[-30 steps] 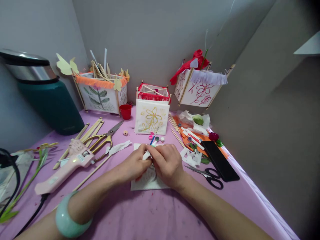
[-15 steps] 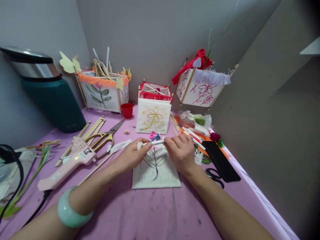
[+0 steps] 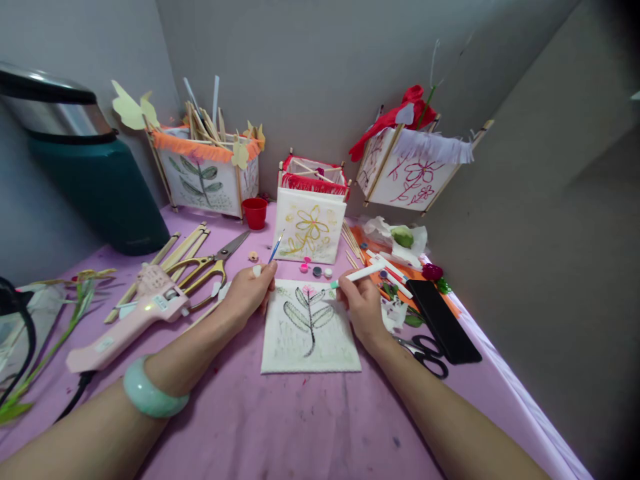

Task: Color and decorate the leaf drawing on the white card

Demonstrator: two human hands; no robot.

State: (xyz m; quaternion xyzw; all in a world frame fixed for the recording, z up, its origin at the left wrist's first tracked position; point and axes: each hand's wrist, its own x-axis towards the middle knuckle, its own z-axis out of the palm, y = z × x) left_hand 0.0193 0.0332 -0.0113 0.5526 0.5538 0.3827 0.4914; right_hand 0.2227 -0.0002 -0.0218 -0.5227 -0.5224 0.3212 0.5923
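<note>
Left hand [image 3: 250, 292] closed round paintbrush [image 3: 275, 249]; right hand [image 3: 364, 308] pinches white marker [image 3: 366, 273]. Panel [image 3: 285, 363]: flower, stem, leaves drawn; white patches remain.

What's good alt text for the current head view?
At a purple-covered table, the right hand holds a green-tipped white marker over a white panel with a plant drawing; the left hand holds a thin blue paintbrush. Around them lie a pink glue gun, gold-handled scissors and black-handled scissors.
</note>
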